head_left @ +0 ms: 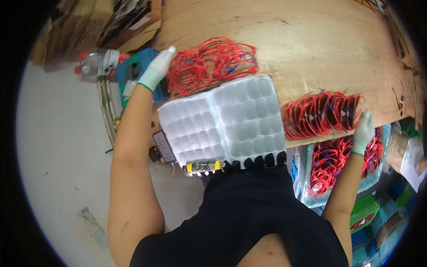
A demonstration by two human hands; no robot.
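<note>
My left hand [159, 69], in a white glove, lies beside the left edge of a tangled heap of red wires [209, 62], its fingers stretched out. At the far right, my right hand [365, 131], also gloved, is against the right end of a row of looped red wire bundles [322, 115]; its fingers are blurred, so any grip is unclear. Between my arms is a white dimpled sheet [242, 115], with rounded black pieces [259, 161] along its near edge. A yellow and mottled strip-shaped object [204, 167] sits at its near left corner.
Left of the sheet is a dark flat device [164, 147]. A blue box [138, 66] and a clear bottle [98, 62] are behind my left forearm. Below the wooden table [307, 40] on the right, a lined bin [304, 178] holds more red wires, near green crates [364, 209].
</note>
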